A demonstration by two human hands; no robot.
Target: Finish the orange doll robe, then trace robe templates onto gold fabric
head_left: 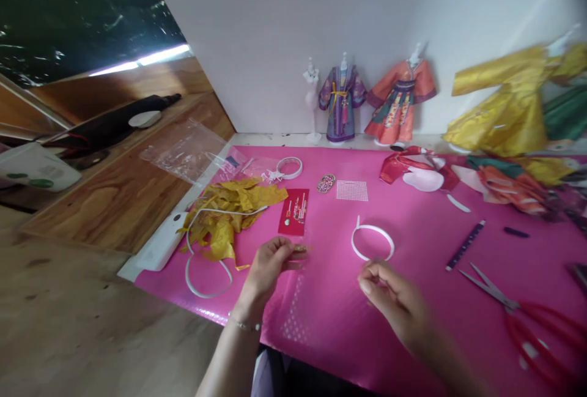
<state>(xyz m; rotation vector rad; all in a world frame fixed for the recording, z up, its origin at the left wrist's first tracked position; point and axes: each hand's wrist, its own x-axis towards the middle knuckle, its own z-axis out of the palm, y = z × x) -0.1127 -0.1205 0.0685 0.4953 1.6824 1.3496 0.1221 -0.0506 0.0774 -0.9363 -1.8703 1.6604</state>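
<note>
Our right hand (395,299), blurred lower right, is curling by a smooth ring (373,227), hold unclear; our left hand (271,262) is pinching a half-hidden golden piece (299,249).

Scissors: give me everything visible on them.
The scissors lie on the pink mat, blades parted, tips towards the dark dotted pen. Blades look like grey metal; the large looped handles are red, material unclear, and blurred, reaching the right picture edge. The right hand isn't touching them.
</note>
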